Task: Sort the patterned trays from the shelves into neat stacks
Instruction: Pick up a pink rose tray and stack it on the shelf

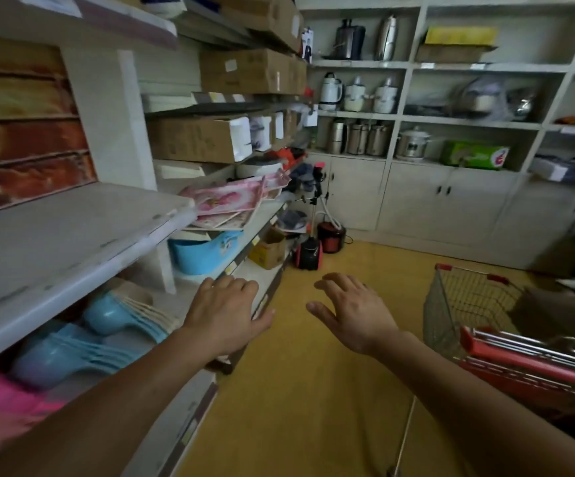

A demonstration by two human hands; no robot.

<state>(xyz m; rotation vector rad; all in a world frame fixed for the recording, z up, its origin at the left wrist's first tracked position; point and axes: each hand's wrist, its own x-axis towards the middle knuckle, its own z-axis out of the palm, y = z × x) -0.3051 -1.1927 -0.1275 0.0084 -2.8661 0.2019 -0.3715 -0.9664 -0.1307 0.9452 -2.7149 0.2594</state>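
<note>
Both hands: you hold nothing; your left hand and right hand have relaxed, spread fingers.
Trays: your pink patterned trays lie in an untidy pile on the shelf, beyond your left hand.
Trolley: the red shopping trolley stands across the aisle from the shelf, right of your right hand.
Tub: a blue tub sits under the trays.

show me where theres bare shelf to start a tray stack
The wide grey shelf board at left lies bare, bordered by the rust-coloured panels behind and the pink patterned trays past its far end. The shelf below is crowded with blue scoops and a blue tub. Both hands, left and right, are open and hold nothing.
</note>
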